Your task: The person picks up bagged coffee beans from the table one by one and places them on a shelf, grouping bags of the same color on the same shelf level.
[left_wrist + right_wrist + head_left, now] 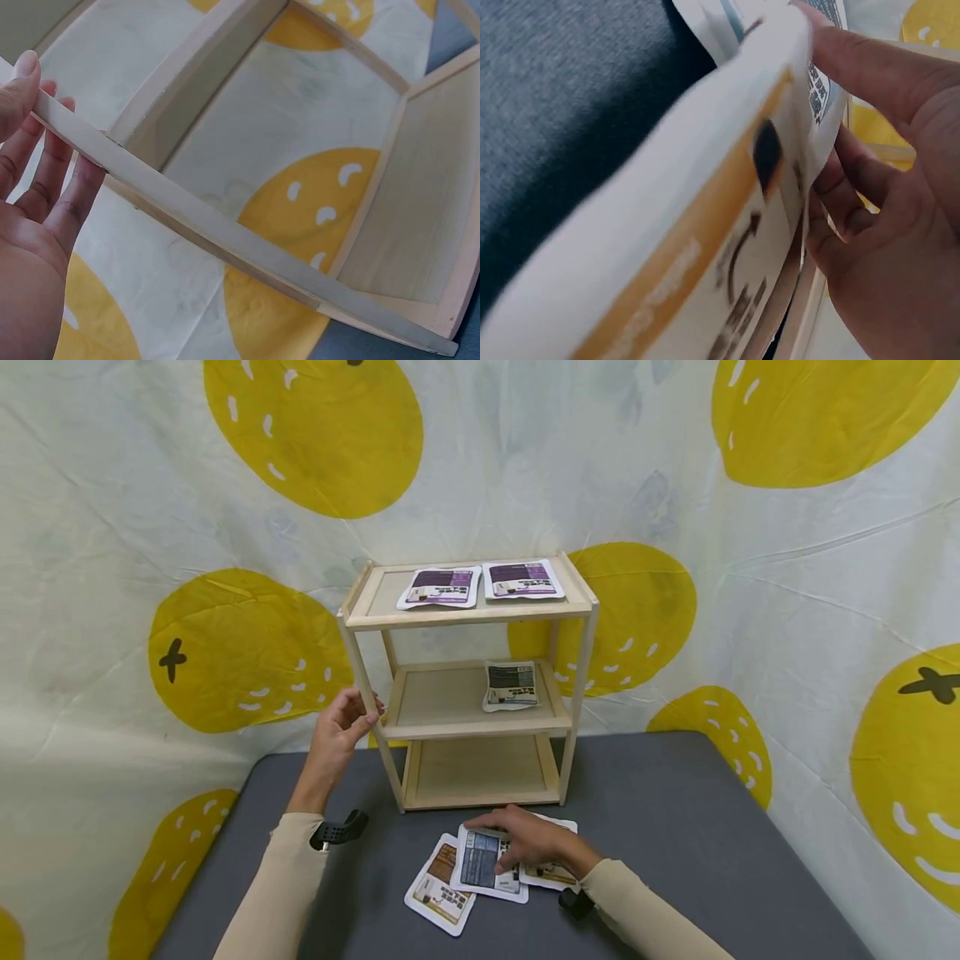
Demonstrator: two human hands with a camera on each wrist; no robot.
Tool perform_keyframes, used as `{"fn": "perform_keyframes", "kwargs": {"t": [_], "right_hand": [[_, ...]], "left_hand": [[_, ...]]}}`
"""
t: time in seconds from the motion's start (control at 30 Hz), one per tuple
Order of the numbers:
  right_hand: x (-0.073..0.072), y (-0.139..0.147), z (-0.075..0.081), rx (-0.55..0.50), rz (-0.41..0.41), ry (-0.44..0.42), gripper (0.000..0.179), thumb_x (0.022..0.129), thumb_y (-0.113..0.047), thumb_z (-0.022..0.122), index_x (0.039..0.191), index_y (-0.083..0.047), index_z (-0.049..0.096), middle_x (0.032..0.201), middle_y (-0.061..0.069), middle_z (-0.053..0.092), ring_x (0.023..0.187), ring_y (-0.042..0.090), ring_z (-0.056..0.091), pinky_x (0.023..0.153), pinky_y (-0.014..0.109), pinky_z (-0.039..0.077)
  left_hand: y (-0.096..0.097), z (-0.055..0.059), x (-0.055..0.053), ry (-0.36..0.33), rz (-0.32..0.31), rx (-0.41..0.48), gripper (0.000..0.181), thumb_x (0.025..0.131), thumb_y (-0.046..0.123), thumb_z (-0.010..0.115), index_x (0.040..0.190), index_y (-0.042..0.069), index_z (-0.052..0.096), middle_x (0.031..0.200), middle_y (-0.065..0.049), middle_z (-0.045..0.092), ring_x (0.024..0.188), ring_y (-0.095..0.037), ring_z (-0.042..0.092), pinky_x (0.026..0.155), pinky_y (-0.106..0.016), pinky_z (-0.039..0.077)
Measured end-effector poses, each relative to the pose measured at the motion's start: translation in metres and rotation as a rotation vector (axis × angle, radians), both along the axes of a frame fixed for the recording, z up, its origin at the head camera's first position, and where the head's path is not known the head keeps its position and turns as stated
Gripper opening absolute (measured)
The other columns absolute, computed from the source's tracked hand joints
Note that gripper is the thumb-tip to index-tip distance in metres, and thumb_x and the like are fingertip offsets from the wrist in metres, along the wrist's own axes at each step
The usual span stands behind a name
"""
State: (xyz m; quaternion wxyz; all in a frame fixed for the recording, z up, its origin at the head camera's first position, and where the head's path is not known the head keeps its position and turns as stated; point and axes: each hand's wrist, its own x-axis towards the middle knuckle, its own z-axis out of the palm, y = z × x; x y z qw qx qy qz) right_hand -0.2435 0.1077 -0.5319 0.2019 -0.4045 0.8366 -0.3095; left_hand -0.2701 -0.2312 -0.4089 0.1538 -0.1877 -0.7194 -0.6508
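At the centre of the frame a three-tier wooden rack (487, 768) stands on a dark grey counter (712, 827). On its left side, the left hand (341, 727) grasps the front post (187, 191) near the middle shelf, with the thumb on one side and the fingers curled round the other. At lower centre, just in front of the rack, the right hand (532, 839) reaches over three flat pouches on the counter. Its fingers and thumb pinch the blue-labelled pouch (480, 864), the thumb lying over the label and the fingers across the upper edge. That pouch overlaps the brown-labelled pouch (442, 893), which lies slanted to its left; to its right, the gold-labelled pouch (551, 872) is partly covered by the right hand. In the right wrist view an orange-striped white pouch edge fills the foreground, blurred. On the top shelf two purple-labelled pouches (525, 580) lie side by side, in the right part of that shelf. A dark-labelled pouch (512, 686) lies on the middle shelf, toward its right end. Both forearms wear beige sleeves (277, 877), with a black band (339, 829) at each wrist. Behind everything hangs a pale cloth (465, 452) printed with large yellow fruits.
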Motion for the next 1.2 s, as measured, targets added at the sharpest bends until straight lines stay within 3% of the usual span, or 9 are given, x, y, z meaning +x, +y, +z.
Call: {"fn": "perform_keyframes", "kwargs": {"t": [0.13,0.23,0.3,0.47,0.6,0.77,0.93,1.17,1.2], "right_hand": [[-0.003,-0.001,0.003,-0.01,0.073,0.016,0.074,0.083,-0.011,0.084,0.149,-0.025,0.053,0.137,-0.007,0.061,0.118,0.008,0.057,0.099,0.03,0.049],[-0.004,-0.001,0.006,-0.019,0.099,0.019,0.061,0.087,-0.011,0.08,0.143,-0.026,0.061,0.123,-0.007,0.063,0.104,0.005,0.056,0.089,0.024,0.048],[-0.004,-0.001,0.008,-0.048,0.112,-0.001,0.049,0.09,-0.01,0.077,0.136,-0.024,0.067,0.118,-0.006,0.064,0.102,0.006,0.057,0.089,0.023,0.048],[-0.005,-0.002,0.013,-0.102,0.088,-0.115,0.024,0.093,-0.005,0.071,0.113,-0.018,0.076,0.114,-0.008,0.07,0.112,0.005,0.06,0.102,0.029,0.047],[-0.004,-0.003,0.014,-0.084,0.037,-0.18,0.018,0.091,-0.003,0.072,0.101,-0.018,0.077,0.107,-0.009,0.073,0.108,0.003,0.063,0.099,0.029,0.048],[-0.001,-0.002,0.016,-0.091,-0.01,-0.202,0.017,0.09,-0.005,0.073,0.102,-0.017,0.078,0.107,-0.008,0.074,0.107,0.005,0.063,0.095,0.028,0.049],[0.003,0.002,0.018,-0.115,-0.005,-0.223,0.022,0.09,-0.007,0.076,0.111,-0.014,0.076,0.114,-0.004,0.074,0.111,0.009,0.064,0.092,0.026,0.051],[0.007,0.008,0.016,-0.114,-0.018,-0.239,0.025,0.088,-0.017,0.08,0.113,-0.02,0.075,0.118,-0.007,0.071,0.114,0.012,0.063,0.09,0.028,0.052],[0.007,0.008,0.016,-0.112,-0.026,-0.236,0.025,0.088,-0.017,0.081,0.112,-0.021,0.075,0.117,-0.008,0.071,0.114,0.012,0.063,0.091,0.028,0.052]], "left_hand": [[0.001,0.0,0.0,-0.001,0.001,0.003,0.026,0.101,0.006,0.061,0.126,0.001,0.057,0.117,-0.031,0.057,0.108,-0.035,0.062,0.09,-0.027,0.055],[0.001,0.0,0.0,0.0,-0.002,0.005,0.027,0.101,0.005,0.061,0.127,0.001,0.056,0.117,-0.031,0.057,0.108,-0.035,0.062,0.09,-0.027,0.055],[0.001,-0.001,0.0,0.0,-0.004,0.002,0.027,0.101,0.005,0.061,0.128,0.001,0.056,0.118,-0.031,0.056,0.108,-0.034,0.062,0.091,-0.027,0.055],[0.0,-0.001,0.0,-0.001,-0.004,-0.002,0.028,0.101,0.008,0.062,0.128,0.003,0.056,0.118,-0.029,0.057,0.109,-0.035,0.062,0.091,-0.027,0.055],[0.0,-0.001,0.0,-0.001,-0.008,0.001,0.029,0.1,0.008,0.062,0.128,0.002,0.056,0.118,-0.03,0.057,0.11,-0.038,0.062,0.092,-0.028,0.055],[0.0,-0.001,0.0,0.004,-0.007,-0.004,0.027,0.101,0.007,0.062,0.127,0.003,0.057,0.117,-0.027,0.058,0.11,-0.039,0.061,0.092,-0.028,0.055],[0.0,0.0,0.001,0.013,-0.011,-0.019,0.029,0.101,0.005,0.061,0.129,0.003,0.056,0.117,-0.026,0.06,0.11,-0.039,0.062,0.092,-0.026,0.055],[0.001,0.001,0.002,0.009,-0.025,0.001,0.035,0.1,0.005,0.062,0.131,-0.006,0.052,0.116,-0.007,0.062,0.11,-0.039,0.064,0.091,-0.027,0.056],[0.001,0.001,0.002,0.007,-0.024,0.001,0.035,0.1,0.005,0.062,0.131,-0.007,0.051,0.117,-0.01,0.062,0.111,-0.04,0.063,0.091,-0.027,0.056]]}}
